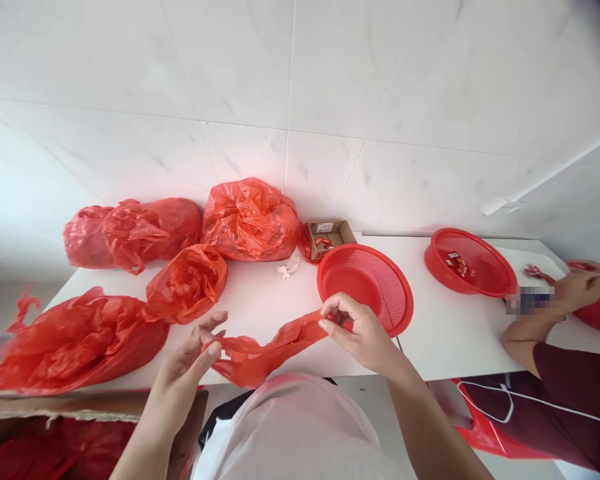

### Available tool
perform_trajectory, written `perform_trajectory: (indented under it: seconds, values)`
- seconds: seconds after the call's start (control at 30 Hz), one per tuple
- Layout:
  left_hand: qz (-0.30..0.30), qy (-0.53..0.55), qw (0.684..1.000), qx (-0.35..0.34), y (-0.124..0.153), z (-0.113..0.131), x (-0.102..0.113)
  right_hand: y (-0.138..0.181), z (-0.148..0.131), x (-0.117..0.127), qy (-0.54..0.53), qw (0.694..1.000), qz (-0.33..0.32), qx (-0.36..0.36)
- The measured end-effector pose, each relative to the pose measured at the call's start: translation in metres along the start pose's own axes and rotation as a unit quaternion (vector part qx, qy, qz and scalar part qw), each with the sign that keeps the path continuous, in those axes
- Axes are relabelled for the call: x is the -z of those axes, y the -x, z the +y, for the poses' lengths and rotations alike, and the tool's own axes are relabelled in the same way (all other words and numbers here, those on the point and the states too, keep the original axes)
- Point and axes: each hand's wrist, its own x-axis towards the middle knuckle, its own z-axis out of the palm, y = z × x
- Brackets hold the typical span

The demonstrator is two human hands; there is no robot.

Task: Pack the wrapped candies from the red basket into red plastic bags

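Note:
A thin red plastic bag (273, 350) stretches between my two hands above the table's front edge. My left hand (193, 353) pinches its left end between thumb and fingers. At the other end my right hand (355, 328) grips the gathered plastic, close to the near rim of a red mesh basket (325, 257). That basket stands behind my right hand, and no items show inside it. To the left of my left hand lies a large filled red bag (80, 340), with a smaller red bag (187, 280) behind it.
Two bulging red bags (253, 220) rest against the wall, beside a small cardboard box (331, 239). Another red basket (467, 260) holds several small wrapped packets. A co-worker's arm (535, 327) reaches in at right. An open carton (55, 433) sits below at left.

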Motion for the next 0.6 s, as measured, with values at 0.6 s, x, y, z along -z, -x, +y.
perform_trajectory:
  seconds: [0.6]
  values:
    - [-0.323, -0.079, 0.937, 0.104, -0.012, -0.004, -0.067, 0.006, 0.008, -0.038, 0.002, 0.995, -0.071, 0.069]
